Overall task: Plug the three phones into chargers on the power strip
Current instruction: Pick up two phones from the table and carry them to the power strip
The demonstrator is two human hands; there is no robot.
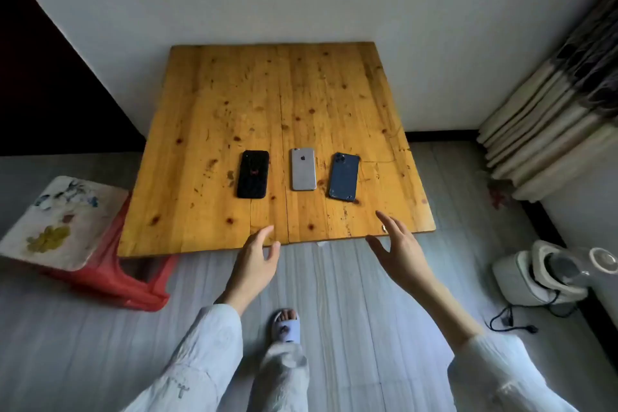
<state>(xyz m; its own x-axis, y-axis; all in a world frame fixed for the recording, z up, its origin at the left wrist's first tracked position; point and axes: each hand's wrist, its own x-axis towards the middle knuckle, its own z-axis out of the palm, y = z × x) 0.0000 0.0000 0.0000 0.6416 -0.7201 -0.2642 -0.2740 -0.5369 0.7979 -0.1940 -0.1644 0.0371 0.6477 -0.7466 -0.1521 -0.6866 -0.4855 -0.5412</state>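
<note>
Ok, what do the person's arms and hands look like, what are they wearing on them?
Both hands, left hand and right hand, are bare: no gloves or watch, and no rings that show. Each forearm comes out of a loose, pale bluish-white sleeve of crinkled fabric, with a small dark mark near the cuff.

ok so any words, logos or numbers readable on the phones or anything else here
No readable words or numbers anywhere.
Silver phone: a logo on its back, an apple shape, no text.
Black phone: a small red mark, too blurred to read.
Blue phone: nothing legible.
</note>
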